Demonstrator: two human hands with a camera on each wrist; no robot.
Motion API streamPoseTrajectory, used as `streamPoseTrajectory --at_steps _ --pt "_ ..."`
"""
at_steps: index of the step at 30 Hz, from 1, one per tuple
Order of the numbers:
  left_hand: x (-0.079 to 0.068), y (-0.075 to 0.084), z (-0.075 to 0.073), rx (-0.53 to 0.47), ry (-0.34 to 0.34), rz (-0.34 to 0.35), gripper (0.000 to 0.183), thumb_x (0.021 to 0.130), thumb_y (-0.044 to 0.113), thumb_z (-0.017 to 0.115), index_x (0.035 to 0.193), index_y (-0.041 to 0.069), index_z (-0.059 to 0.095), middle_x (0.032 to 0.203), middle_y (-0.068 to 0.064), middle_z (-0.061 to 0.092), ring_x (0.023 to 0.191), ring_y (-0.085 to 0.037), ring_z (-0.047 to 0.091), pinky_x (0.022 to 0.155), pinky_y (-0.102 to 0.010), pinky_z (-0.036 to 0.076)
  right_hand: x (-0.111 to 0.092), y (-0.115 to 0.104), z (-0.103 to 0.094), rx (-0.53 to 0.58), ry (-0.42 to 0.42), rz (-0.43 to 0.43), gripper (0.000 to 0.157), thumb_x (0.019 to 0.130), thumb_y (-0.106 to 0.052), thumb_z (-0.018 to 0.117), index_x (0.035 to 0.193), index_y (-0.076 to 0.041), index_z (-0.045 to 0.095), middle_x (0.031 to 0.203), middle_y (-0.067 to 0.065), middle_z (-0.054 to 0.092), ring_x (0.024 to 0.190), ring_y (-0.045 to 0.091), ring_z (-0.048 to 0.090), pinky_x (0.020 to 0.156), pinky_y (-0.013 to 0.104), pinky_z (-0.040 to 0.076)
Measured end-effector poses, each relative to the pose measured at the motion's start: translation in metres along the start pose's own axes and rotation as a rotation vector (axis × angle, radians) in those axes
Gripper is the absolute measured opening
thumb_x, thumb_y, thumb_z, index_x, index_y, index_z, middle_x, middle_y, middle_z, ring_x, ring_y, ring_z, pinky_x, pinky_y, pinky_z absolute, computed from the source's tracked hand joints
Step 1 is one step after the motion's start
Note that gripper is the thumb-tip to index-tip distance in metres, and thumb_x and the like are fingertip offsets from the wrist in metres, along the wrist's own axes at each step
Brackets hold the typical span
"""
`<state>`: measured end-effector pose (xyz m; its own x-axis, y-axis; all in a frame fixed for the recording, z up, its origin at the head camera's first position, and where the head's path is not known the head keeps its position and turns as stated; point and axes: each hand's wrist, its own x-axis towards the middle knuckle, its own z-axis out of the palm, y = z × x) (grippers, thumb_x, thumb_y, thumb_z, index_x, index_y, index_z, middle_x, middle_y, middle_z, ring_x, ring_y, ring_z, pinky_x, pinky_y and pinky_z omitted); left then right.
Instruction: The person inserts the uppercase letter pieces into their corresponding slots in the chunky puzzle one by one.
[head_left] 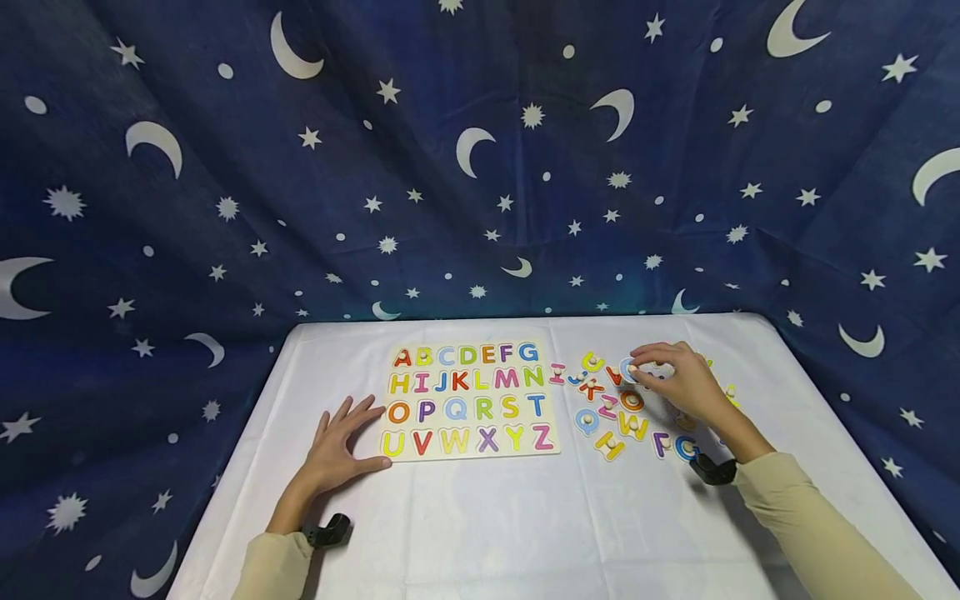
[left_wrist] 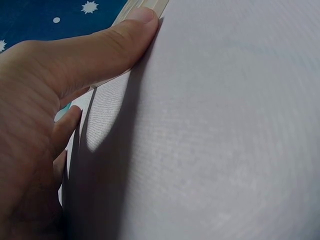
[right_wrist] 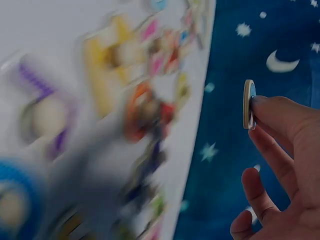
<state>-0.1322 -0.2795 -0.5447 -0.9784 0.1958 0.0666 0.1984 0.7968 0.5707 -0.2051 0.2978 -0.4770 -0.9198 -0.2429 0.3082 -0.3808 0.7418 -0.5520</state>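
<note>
A cream alphabet puzzle board [head_left: 472, 423] lies flat, with printed letters in rows; knobbed pieces sit in the A [head_left: 402, 358] and B spots. My left hand [head_left: 336, 450] spreads its fingers at the board's left side. Its thumb [left_wrist: 112, 52] touches the lower left corner and a fingertip meets the left edge. Over the loose pieces, my right hand [head_left: 684, 383] pinches a blue letter piece [head_left: 628, 370] between thumb and fingers. In the right wrist view this piece [right_wrist: 248, 104] is raised and seen nearly edge-on; its other fingers are loosely bent.
Right of the board lie several loose knobbed letters, among them a blue Q [head_left: 587, 422], a yellow W [head_left: 633, 426], an orange O [head_left: 632, 401] and a purple F [head_left: 662, 444]. A white cloth [head_left: 495, 525] covers the table. Behind hangs a dark blue curtain [head_left: 420, 167] with moons and stars.
</note>
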Motion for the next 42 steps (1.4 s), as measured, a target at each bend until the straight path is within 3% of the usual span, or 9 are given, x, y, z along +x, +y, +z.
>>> streamPoseTrajectory --at_steps 9,14,22,27,30,34,42 --pt "-0.001 -0.003 -0.001 -0.001 0.008 -0.008 0.091 0.066 0.049 0.094 0.144 0.016 0.06 0.161 -0.012 0.041 0.154 -0.044 0.017 0.122 -0.068 -0.002 0.059 -0.052 0.038 0.109 -0.022 -0.075 0.017 0.088 -0.018 0.083 0.103 -0.012 0.081 0.117 0.008 0.074 0.101 0.029 0.057 0.088 0.05 0.042" --pt "-0.002 -0.004 0.0 0.008 0.002 -0.019 0.092 0.065 0.052 0.094 0.144 0.017 0.06 0.162 -0.011 0.041 0.154 -0.044 0.017 0.122 -0.068 -0.002 0.084 -0.085 0.069 0.18 -0.044 -0.096 0.015 0.088 -0.019 0.083 0.102 -0.013 0.081 0.115 0.006 0.075 0.094 0.032 0.056 0.08 0.044 0.045" --pt "-0.001 -0.003 -0.001 0.011 0.008 -0.013 0.092 0.065 0.055 0.093 0.144 0.019 0.06 0.161 -0.01 0.042 0.154 -0.043 0.018 0.122 -0.068 -0.002 0.115 -0.128 0.127 0.326 -0.082 -0.061 0.015 0.089 -0.021 0.082 0.102 -0.014 0.082 0.111 0.001 0.076 0.1 0.024 0.06 0.095 0.047 0.049" --pt "0.001 -0.002 -0.001 0.01 0.004 -0.024 0.092 0.065 0.057 0.092 0.144 0.022 0.06 0.162 -0.008 0.042 0.155 -0.041 0.017 0.122 -0.068 -0.002 0.128 -0.145 0.161 0.401 -0.1 -0.007 0.014 0.089 -0.022 0.082 0.101 -0.015 0.082 0.108 -0.001 0.075 0.101 0.022 0.06 0.087 0.037 0.05" --pt "0.001 -0.001 -0.001 0.006 0.004 -0.029 0.091 0.065 0.057 0.092 0.144 0.022 0.061 0.162 -0.009 0.041 0.155 -0.041 0.017 0.122 -0.067 -0.003 0.133 -0.151 0.178 0.422 -0.108 0.074 0.013 0.089 -0.025 0.082 0.099 -0.017 0.082 0.109 -0.002 0.075 0.099 0.022 0.058 0.085 0.035 0.048" --pt "0.0 0.002 -0.001 -0.009 0.009 -0.016 0.091 0.065 0.054 0.093 0.143 0.02 0.061 0.161 -0.01 0.042 0.154 -0.043 0.019 0.122 -0.068 -0.002 0.136 -0.154 0.199 0.408 -0.114 0.151 0.011 0.088 -0.026 0.083 0.095 -0.018 0.082 0.11 -0.001 0.073 0.094 0.023 0.057 0.084 0.038 0.049" --pt "-0.002 0.004 -0.003 -0.014 0.01 0.018 0.09 0.066 0.05 0.094 0.144 0.017 0.06 0.161 -0.01 0.043 0.153 -0.043 0.021 0.121 -0.069 -0.001 0.141 -0.157 0.228 0.218 -0.078 0.142 0.01 0.087 -0.027 0.084 0.092 -0.018 0.083 0.108 -0.001 0.075 0.105 0.025 0.06 0.094 0.047 0.044"
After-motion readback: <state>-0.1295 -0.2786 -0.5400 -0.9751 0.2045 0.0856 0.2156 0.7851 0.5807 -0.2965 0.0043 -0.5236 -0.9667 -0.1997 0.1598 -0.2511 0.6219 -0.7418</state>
